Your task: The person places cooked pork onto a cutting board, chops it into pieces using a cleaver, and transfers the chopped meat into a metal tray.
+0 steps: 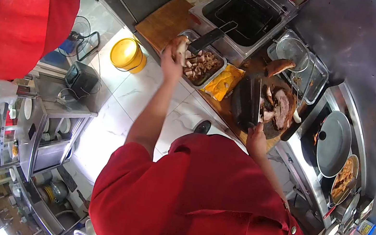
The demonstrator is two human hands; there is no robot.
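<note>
My left hand [171, 64] is closed around a split bread bun [180, 47], browned outside and pale inside. It is above the left end of a metal tray of chopped meat [202, 66]. A black handle [208, 39] slants across that tray's far side, close to the bun. On the right, my right hand [256, 138] grips a broad dark cleaver [247, 102], whose blade lies over the round chopping board. Beside the blade are large pieces of cooked meat [283, 107] with browned edges. Another browned bun [280, 67] rests at the board's far side.
A yellow packet [223, 83] lies between tray and board. Behind stands a deep fryer [261, 19] with dark oil. Strainers [292, 55] sit on a wire-and-metal tray. Right is a lit burner beside a grey pan [333, 144]. A yellow bucket [127, 55] and a red-clothed person [22, 24] are left.
</note>
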